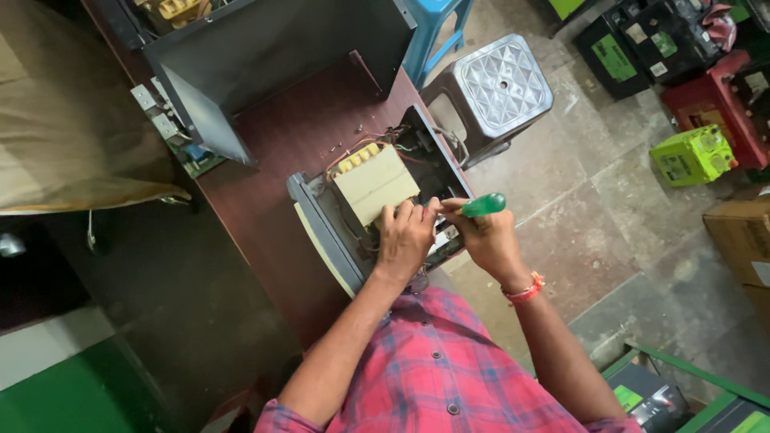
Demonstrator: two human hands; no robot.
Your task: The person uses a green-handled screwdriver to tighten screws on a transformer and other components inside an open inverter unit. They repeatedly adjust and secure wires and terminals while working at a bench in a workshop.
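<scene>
An open grey metal device case (314, 210) lies on the dark red-brown table (297, 136). Inside it sits a large cream transformer block (375, 184) with yellow terminals and coloured wires. My left hand (405, 238) rests on the near edge of the transformer, fingers curled over it. My right hand (489, 239) grips a screwdriver with a green handle (483, 205), its tip pointing left into the case beside my left fingers. The tip itself is hidden behind my hands.
A big dark metal cover (273, 56) stands at the table's far end, with a circuit board (172, 128) to its left. A grey plastic stool (501, 88) and a blue stool (437, 28) stand right of the table. Batteries and boxes (694, 156) litter the tiled floor.
</scene>
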